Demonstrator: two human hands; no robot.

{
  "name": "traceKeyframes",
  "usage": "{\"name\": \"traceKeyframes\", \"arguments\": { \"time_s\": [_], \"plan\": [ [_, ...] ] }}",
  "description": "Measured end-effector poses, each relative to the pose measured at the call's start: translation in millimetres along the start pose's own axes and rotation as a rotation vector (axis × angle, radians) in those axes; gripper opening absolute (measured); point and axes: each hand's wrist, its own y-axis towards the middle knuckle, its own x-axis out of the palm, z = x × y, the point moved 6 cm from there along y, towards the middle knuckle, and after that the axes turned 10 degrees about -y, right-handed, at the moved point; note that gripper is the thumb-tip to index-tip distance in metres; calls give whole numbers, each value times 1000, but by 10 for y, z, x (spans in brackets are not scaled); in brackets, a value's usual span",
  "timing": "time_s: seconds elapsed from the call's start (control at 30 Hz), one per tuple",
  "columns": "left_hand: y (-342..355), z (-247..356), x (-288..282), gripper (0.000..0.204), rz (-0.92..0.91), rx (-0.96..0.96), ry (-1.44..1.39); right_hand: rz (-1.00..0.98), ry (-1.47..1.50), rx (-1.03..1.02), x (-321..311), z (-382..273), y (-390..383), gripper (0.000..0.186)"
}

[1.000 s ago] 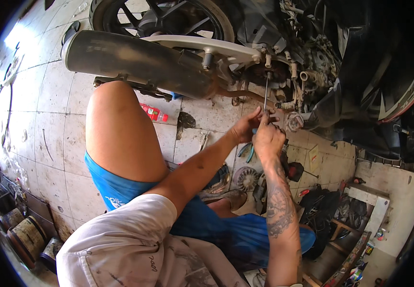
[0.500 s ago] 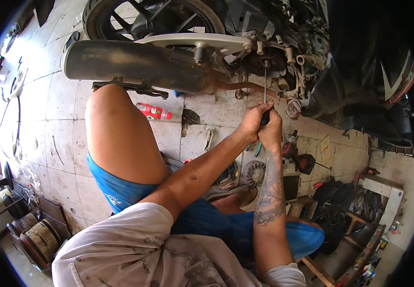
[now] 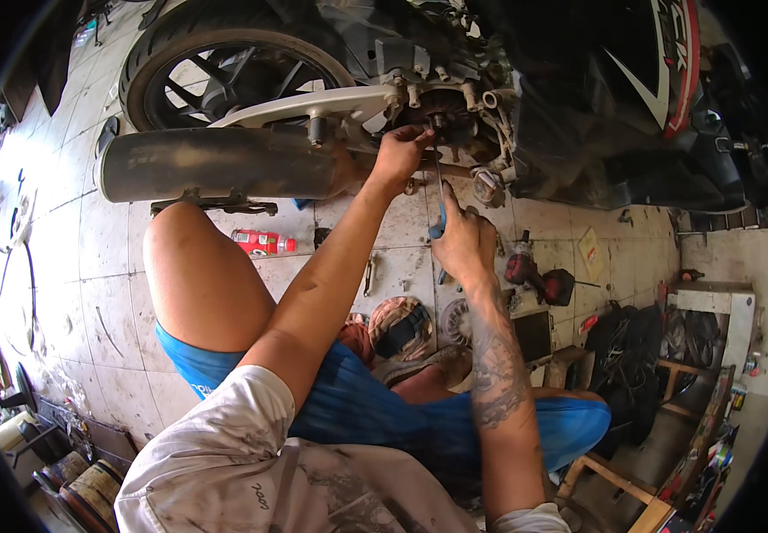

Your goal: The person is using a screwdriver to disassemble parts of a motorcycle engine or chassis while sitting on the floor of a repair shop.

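My right hand (image 3: 468, 244) is closed around the handle of a long screwdriver (image 3: 439, 182), its forefinger stretched along the shaft. The shaft points up into the opened side of a motorcycle engine (image 3: 468, 111). At that opening, my left hand (image 3: 399, 158) pinches with thumb and fingers close to the shaft's far end; what lies between the fingertips is too small to make out. A dark exhaust muffler (image 3: 215, 164) runs left of the hands, below the rear wheel (image 3: 237, 71) and a pale swingarm (image 3: 313, 108).
On the tiled floor lie a red bottle (image 3: 262, 242), a wrench (image 3: 369, 275), a red power drill (image 3: 554, 284) and a round finned part (image 3: 455, 322) beside my right forearm. Dark body panels (image 3: 597, 115) overhang at the right. A wooden frame (image 3: 712, 306) stands farther right.
My left hand has let go of the screwdriver's handle and moved up to the engine opening. My right hand alone holds the tool. The whole view has shifted somewhat.
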Motion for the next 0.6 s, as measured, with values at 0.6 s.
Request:
{"name": "traceKeyframes", "arguments": {
  "time_s": [0.6],
  "plan": [
    [-90, -61, 4, 23, 4, -46, -168, 66, 107, 2, 80, -224, 131, 44]
  ]
}}
